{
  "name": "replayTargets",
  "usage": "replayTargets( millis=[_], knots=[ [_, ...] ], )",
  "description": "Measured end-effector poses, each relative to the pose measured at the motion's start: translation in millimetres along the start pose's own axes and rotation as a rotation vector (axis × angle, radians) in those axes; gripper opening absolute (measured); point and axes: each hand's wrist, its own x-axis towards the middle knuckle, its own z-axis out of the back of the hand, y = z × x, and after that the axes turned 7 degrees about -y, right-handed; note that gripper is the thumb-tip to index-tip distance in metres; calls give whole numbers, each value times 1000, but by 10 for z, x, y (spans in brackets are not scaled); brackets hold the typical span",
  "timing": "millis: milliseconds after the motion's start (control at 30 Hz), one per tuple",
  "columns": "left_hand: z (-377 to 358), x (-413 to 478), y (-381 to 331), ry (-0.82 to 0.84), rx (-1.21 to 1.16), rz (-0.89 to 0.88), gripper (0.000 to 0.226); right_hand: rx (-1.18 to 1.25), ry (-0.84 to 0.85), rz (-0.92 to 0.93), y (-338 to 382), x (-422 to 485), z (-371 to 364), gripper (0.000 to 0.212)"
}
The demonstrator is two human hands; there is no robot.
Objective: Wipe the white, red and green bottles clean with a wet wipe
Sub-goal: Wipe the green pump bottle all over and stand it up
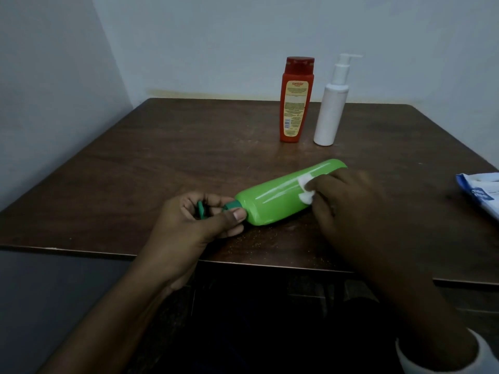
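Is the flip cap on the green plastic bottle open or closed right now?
Open. On the lying green plastic bottle, the dark green flip lid stands swung away from the neck, which the left hand grips.

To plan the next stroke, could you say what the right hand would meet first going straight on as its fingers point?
The green bottle: the right hand presses the wet wipe on its side. Beyond lies bare table; the red bottle seems right of that line, though depth is unclear.
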Motion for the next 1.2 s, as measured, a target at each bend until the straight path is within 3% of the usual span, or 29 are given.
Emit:
replayTargets(
  millis=[100, 333, 600, 700, 833, 1067, 1133, 1200],
  knots=[
    [-2, -6, 2, -8, 11, -21, 24, -32, -40, -21, 102, -9, -21, 23],
    [29, -14, 18, 7, 50, -41, 42, 195, 59, 276, 584, -120, 7, 32],
    [53, 1, 49, -7, 167, -110, 47, -54, -71, -43, 197, -26, -25, 25],
    [62, -9, 40, -1, 217, -125, 48, 34, -66, 109, 425, -67, -37, 28],
    [69, -34, 20, 13, 240, -120, 51, 163, 73, 309, 533, -81, 30, 32],
    [79, -7, 34, 26, 264, -124, 42, -131, -58, -152, -185, 17, -3, 21],
    [80, -10, 31, 25, 273, -126, 44, -163, -67, -169, -197, 20, -26, 24],
    [78, -11, 28, 27, 285, -125, 45, -82, -75, -57, -28, 21, -54, 26]
  ],
)
